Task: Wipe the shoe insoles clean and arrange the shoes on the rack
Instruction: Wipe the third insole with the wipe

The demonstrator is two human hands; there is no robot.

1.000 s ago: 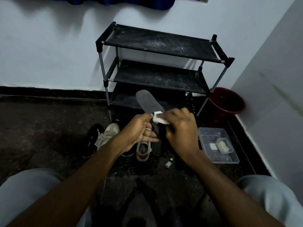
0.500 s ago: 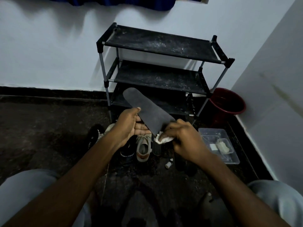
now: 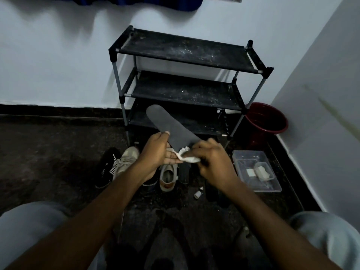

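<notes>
While in left hand (image 3: 155, 151), insole (image 3: 169, 128) under wipe (image 3: 188, 158).

insole (image 3: 171, 127): matt grey | rack (image 3: 185, 53): dusty black fabric, metal poles | tray (image 3: 272, 184): clear plastic

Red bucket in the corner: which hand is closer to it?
Right. The right hand, pinching a white wipe against the grey insole, lies nearer the red bucket; the left hand holds the insole farther left.
</notes>
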